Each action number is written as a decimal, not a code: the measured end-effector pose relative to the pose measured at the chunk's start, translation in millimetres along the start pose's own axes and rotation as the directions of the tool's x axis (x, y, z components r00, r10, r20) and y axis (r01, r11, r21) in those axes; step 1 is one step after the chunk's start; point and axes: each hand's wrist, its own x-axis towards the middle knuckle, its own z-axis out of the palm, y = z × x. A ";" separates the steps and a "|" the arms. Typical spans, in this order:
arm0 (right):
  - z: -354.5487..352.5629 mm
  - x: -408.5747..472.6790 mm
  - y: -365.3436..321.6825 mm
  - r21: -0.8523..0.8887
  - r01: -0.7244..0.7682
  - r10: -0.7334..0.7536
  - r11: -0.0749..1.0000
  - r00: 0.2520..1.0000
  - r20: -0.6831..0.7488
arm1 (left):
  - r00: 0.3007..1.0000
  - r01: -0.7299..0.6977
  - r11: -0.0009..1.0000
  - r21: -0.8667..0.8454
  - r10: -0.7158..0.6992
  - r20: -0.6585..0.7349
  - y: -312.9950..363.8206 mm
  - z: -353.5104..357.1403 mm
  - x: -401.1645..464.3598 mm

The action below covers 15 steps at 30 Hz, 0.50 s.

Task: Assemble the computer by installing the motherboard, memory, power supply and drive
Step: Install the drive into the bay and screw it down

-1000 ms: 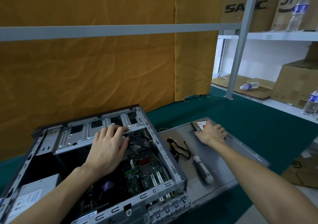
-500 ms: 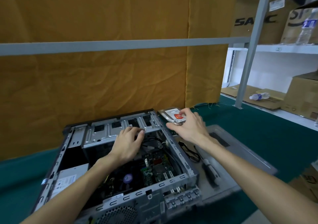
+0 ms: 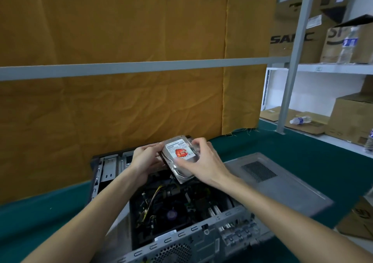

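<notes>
**Now both hands hold the drive above the open case**

Both hands meet over the far end of the computer case (image 3: 181, 240), which lies open on the green table (image 3: 302, 151). The right hand (image 3: 203, 161) curls its fingers over the top and right edge of the hard drive (image 3: 180, 159), thumb on the near face. The left hand (image 3: 146, 159) grips the drive's left side, fingers wrapped under it. The drive is tilted, its white and red label facing the camera, and it hangs clear above the case, just in front of the metal drive bay (image 3: 110, 167).

Inside the case the motherboard (image 3: 193, 204) lies flat, with the round cooler fan (image 3: 171, 214) and a bundle of yellow and black cables (image 3: 149, 200). The grey side panel (image 3: 272, 184) rests on the table to the right of the case. An ochre cloth (image 3: 121, 101) hangs behind; cardboard boxes (image 3: 353, 117) and a plastic bottle (image 3: 300, 120) sit on the shelves at right.
</notes>
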 end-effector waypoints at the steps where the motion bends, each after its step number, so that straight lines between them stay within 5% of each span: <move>1: -2.9 2.7 -1.8 0.089 -0.054 0.052 0.995 0.998 0.026 | 0.999 0.025 1.000 -0.011 -0.025 -0.025 0.4 -3.0 2.6; 5: -9.1 13.7 -7.1 0.470 -0.364 0.220 0.804 0.917 0.334 | 0.995 0.092 0.987 -0.130 -0.085 0.055 -1.3 -12.9 3.5; 8: -6.0 12.3 -7.3 0.607 -0.367 0.219 0.705 0.926 0.306 | 0.986 0.124 0.971 -0.204 -0.097 0.138 -4.3 -9.3 -3.1; 11: -0.8 5.4 -1.1 0.613 -0.246 0.160 0.751 0.968 0.193 | 0.964 0.161 0.974 -0.161 -0.121 0.235 -5.7 -0.9 -14.5; 15: -4.2 -0.8 2.4 0.504 -0.282 0.181 0.816 0.954 0.240 | 0.977 0.044 0.994 -0.102 -0.021 0.214 -6.0 3.4 -22.3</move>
